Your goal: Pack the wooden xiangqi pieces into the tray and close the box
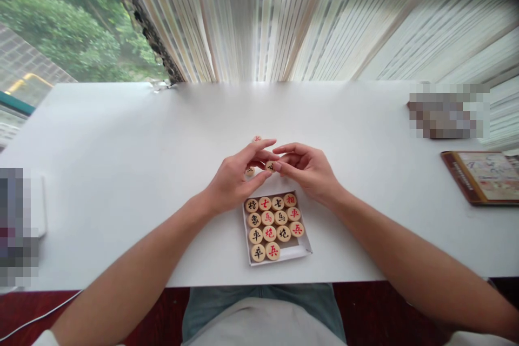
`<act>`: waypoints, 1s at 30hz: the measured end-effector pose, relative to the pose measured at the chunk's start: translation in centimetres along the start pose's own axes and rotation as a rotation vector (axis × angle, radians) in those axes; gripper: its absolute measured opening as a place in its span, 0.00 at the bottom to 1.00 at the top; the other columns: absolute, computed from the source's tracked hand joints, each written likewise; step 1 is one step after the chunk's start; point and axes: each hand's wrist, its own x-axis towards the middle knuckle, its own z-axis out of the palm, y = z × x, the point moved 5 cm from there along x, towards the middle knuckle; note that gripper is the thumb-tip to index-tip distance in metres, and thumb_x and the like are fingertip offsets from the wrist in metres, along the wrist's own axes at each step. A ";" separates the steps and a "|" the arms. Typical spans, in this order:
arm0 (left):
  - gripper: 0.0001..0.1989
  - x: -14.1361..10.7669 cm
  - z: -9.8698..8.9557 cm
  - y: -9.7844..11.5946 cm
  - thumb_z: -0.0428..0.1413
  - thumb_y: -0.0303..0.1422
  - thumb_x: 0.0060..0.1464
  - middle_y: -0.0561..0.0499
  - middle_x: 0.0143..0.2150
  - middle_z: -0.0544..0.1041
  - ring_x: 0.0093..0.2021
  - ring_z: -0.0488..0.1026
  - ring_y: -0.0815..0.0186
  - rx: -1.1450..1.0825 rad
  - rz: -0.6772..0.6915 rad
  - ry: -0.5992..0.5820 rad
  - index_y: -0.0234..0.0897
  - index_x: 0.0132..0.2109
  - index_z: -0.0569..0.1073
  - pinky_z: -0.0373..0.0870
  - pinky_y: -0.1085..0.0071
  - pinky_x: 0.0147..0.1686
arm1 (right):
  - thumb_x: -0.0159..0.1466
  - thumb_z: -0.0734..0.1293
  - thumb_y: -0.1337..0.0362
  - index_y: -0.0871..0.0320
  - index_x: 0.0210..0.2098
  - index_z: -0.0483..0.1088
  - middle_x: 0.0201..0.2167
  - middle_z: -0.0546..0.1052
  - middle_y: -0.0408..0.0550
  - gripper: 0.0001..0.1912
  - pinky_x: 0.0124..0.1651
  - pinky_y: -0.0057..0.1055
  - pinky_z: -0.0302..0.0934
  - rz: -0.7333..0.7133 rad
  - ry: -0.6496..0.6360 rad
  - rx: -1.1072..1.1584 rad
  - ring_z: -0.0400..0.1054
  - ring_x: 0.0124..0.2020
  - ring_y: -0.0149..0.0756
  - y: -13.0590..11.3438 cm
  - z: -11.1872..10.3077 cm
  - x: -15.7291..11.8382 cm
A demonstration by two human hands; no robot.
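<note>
Above the far edge of a shallow white box, my two hands meet. Between the thumb and fingers of my right hand is a round wooden Chinese chess piece with a black character. My left hand has its fingers stretched out and apart, its thumb close to that piece; whether it touches is unclear. Another piece lies under the left hand, partly covered. Beyond the fingers is a red-marked piece. Rows of red and black pieces fill most of the box, with a gap at its near right corner.
The white table stands against a striped curtain and a window. At the right lie a brown-edged board or book and a blurred item. A white object with a blurred face sits at the left edge.
</note>
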 end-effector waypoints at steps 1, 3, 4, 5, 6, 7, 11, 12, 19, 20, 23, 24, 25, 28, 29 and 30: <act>0.27 0.0 -0.1 -0.1 0.62 0.29 0.66 0.43 0.55 0.82 0.55 0.82 0.61 -0.037 -0.023 0.019 0.41 0.69 0.70 0.81 0.62 0.59 | 0.54 0.85 0.52 0.55 0.44 0.80 0.31 0.85 0.46 0.24 0.33 0.31 0.70 0.006 0.004 0.017 0.77 0.30 0.35 -0.1 0.0 0.0; 0.27 0.1 -0.4 -0.4 0.65 0.30 0.63 0.43 0.54 0.82 0.53 0.82 0.62 -0.111 -0.074 0.067 0.40 0.67 0.71 0.82 0.64 0.56 | 0.53 0.86 0.53 0.56 0.43 0.81 0.29 0.84 0.45 0.24 0.34 0.31 0.71 0.016 0.010 0.046 0.76 0.29 0.33 -0.2 -0.1 0.0; 0.27 0.2 -0.5 -0.6 0.67 0.31 0.62 0.43 0.53 0.83 0.52 0.83 0.62 -0.142 -0.100 0.092 0.39 0.66 0.73 0.83 0.64 0.56 | 0.52 0.86 0.54 0.56 0.43 0.81 0.29 0.84 0.45 0.24 0.34 0.30 0.71 0.023 0.008 0.058 0.76 0.29 0.33 -0.2 0.0 -0.1; 0.25 0.2 -0.6 -0.8 0.68 0.32 0.61 0.43 0.51 0.83 0.51 0.83 0.62 -0.167 -0.124 0.117 0.38 0.63 0.75 0.83 0.64 0.55 | 0.52 0.87 0.55 0.56 0.43 0.82 0.29 0.85 0.45 0.24 0.34 0.30 0.71 0.032 0.003 0.068 0.76 0.29 0.32 -0.3 0.1 -0.2; 0.23 0.3 -0.7 -0.9 0.69 0.33 0.59 0.44 0.49 0.84 0.49 0.84 0.62 -0.187 -0.148 0.134 0.36 0.61 0.78 0.83 0.64 0.55 | 0.51 0.87 0.55 0.56 0.43 0.82 0.29 0.85 0.45 0.24 0.34 0.29 0.72 0.044 -0.004 0.074 0.77 0.29 0.32 -0.3 0.2 -0.2; 0.21 0.3 -0.8 -1.0 0.70 0.34 0.59 0.44 0.47 0.85 0.48 0.84 0.62 -0.202 -0.168 0.149 0.35 0.57 0.80 0.84 0.63 0.54 | 0.51 0.87 0.56 0.56 0.42 0.82 0.28 0.85 0.45 0.24 0.33 0.29 0.72 0.055 -0.007 0.079 0.77 0.28 0.32 -0.2 0.3 -0.3; 0.13 0.3 -0.7 -1.0 0.71 0.36 0.58 0.44 0.44 0.87 0.44 0.86 0.61 -0.218 -0.205 0.143 0.34 0.47 0.84 0.86 0.63 0.50 | 0.48 0.88 0.56 0.57 0.39 0.82 0.27 0.85 0.46 0.24 0.29 0.29 0.71 0.066 0.015 0.093 0.79 0.27 0.35 -0.2 0.3 -0.5; 0.13 0.3 -0.6 -1.0 0.72 0.36 0.57 0.44 0.44 0.87 0.44 0.86 0.60 -0.218 -0.207 0.136 0.34 0.46 0.84 0.86 0.63 0.49 | 0.47 0.89 0.56 0.57 0.38 0.82 0.28 0.85 0.46 0.24 0.29 0.29 0.71 0.062 0.022 0.097 0.79 0.27 0.36 -0.2 0.3 -0.5; 0.13 0.2 -0.4 -0.5 0.71 0.37 0.58 0.45 0.43 0.88 0.43 0.86 0.60 -0.197 -0.211 0.111 0.35 0.46 0.85 0.86 0.65 0.48 | 0.48 0.88 0.57 0.56 0.35 0.82 0.30 0.86 0.47 0.20 0.25 0.30 0.73 0.005 0.014 0.091 0.81 0.26 0.38 -0.7 0.4 -0.8; 0.12 0.3 -0.4 -0.5 0.71 0.36 0.58 0.45 0.43 0.88 0.42 0.86 0.61 -0.196 -0.206 0.111 0.35 0.46 0.85 0.86 0.66 0.47 | 0.49 0.88 0.57 0.56 0.35 0.82 0.30 0.87 0.47 0.19 0.25 0.30 0.74 -0.010 0.013 0.084 0.81 0.26 0.38 -0.8 0.5 -0.8; 0.11 0.3 -0.4 -0.3 0.71 0.36 0.58 0.46 0.42 0.88 0.41 0.86 0.61 -0.177 -0.186 0.124 0.35 0.45 0.86 0.86 0.67 0.45 | 0.53 0.86 0.56 0.55 0.35 0.83 0.30 0.87 0.48 0.16 0.24 0.30 0.75 -0.048 0.024 0.044 0.81 0.26 0.38 -1.0 0.4 -1.1; 0.11 0.3 -0.4 -0.2 0.71 0.36 0.58 0.46 0.41 0.88 0.41 0.86 0.61 -0.164 -0.182 0.132 0.35 0.45 0.86 0.85 0.67 0.45 | 0.54 0.86 0.55 0.55 0.36 0.84 0.30 0.87 0.48 0.15 0.23 0.31 0.75 -0.058 0.030 0.025 0.81 0.26 0.38 -1.0 0.3 -1.1; 0.11 0.2 -0.4 -0.1 0.71 0.36 0.57 0.46 0.41 0.88 0.41 0.86 0.61 -0.152 -0.179 0.139 0.35 0.44 0.86 0.85 0.67 0.44 | 0.55 0.85 0.55 0.55 0.36 0.85 0.30 0.87 0.48 0.15 0.23 0.31 0.75 -0.068 0.037 0.004 0.82 0.26 0.39 -1.1 0.2 -1.2; 0.10 0.2 -0.5 0.0 0.71 0.35 0.57 0.46 0.40 0.88 0.41 0.86 0.61 -0.131 -0.174 0.153 0.35 0.43 0.86 0.85 0.67 0.44 | 0.56 0.85 0.55 0.54 0.37 0.86 0.30 0.87 0.48 0.13 0.23 0.32 0.75 -0.102 0.057 -0.047 0.81 0.26 0.39 -1.1 0.0 -1.3; 0.10 0.2 -0.5 0.1 0.71 0.35 0.57 0.46 0.40 0.88 0.41 0.85 0.61 -0.129 -0.171 0.155 0.35 0.43 0.86 0.85 0.67 0.44 | 0.57 0.84 0.55 0.53 0.38 0.87 0.30 0.87 0.47 0.13 0.23 0.32 0.75 -0.112 0.064 -0.057 0.81 0.26 0.39 -1.1 -0.1 -1.3; 0.09 0.2 -0.5 0.1 0.71 0.34 0.57 0.46 0.41 0.88 0.41 0.85 0.62 -0.127 -0.170 0.157 0.35 0.43 0.86 0.85 0.67 0.44 | 0.57 0.84 0.56 0.53 0.38 0.87 0.30 0.87 0.47 0.12 0.24 0.32 0.76 -0.120 0.068 -0.061 0.81 0.26 0.38 -1.1 -0.2 -1.3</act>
